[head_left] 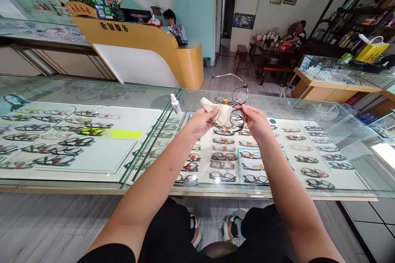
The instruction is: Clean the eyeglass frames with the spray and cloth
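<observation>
**Holding dark-rimmed eyeglasses with clear lenses (240,95) and a crumpled off-white cloth (224,114) over a glass-topped display counter (197,189)**

The eyeglasses are raised above the counter, turned so that one lens sits above the other, with both slender temples reaching out to the left. The right hand (256,120) is nearly closed, thumb and fingers pinching the frame close to the middle. The left hand (204,122) is closed on the cloth, which bunches out past the fingertips beside the lower lens; whether it presses on that lens, I cannot tell. The lower temple runs close by the left fingers, and whether they grip it too is unclear.

Beyond the left hand, a small white plastic bottle with a white cap (175,104) stands upright on the glass, near the seam between two cases. Under the glass, rows of folded spectacles in mixed frame colours (224,156) lie on pale boards.

Farther off, one person (173,24) is behind a curved yellow-wood desk with a white front panel (138,65), and another person (298,36) sits at a dark, cluttered wooden table.
</observation>
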Motion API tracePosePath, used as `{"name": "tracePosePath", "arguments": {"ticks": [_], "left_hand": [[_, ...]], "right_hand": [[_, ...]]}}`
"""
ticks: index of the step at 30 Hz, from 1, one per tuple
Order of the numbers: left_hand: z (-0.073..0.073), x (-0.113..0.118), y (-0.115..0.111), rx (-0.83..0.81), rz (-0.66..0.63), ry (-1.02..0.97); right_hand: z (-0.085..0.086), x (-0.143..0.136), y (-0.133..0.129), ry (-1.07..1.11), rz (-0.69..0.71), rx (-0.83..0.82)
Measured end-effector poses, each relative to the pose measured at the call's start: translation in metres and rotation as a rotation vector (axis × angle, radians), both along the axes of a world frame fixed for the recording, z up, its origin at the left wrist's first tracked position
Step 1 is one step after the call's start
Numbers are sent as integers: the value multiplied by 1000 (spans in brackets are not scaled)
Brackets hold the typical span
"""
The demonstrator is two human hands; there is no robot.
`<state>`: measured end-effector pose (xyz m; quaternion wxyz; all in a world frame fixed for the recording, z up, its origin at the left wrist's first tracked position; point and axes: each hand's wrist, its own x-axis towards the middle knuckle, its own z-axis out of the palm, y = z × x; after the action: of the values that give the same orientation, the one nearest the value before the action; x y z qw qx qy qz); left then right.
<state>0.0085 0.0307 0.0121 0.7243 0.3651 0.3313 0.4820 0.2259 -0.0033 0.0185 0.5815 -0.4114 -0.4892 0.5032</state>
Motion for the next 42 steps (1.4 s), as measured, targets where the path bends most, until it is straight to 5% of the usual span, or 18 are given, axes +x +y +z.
{"name": "tracePosePath", "arguments": {"ticks": [5,16,27,36,42], "left_hand": [[7,-4,3,-61,-13,-45],[13,-1,-14,158,-115,-41],[-2,-3,-5,245,338,586],[17,0,-17,265,-28,304],[12,0,-14,234,-121,71]], "right_hand": [[-1,-3,-3,-116,78,-56],[-3,-15,-7,-164,188,-88],[4,-15,-12,-276,189,34],[7,-19,-15,-256,210,20],[5,-20,-15,-265,185,-67]]}}
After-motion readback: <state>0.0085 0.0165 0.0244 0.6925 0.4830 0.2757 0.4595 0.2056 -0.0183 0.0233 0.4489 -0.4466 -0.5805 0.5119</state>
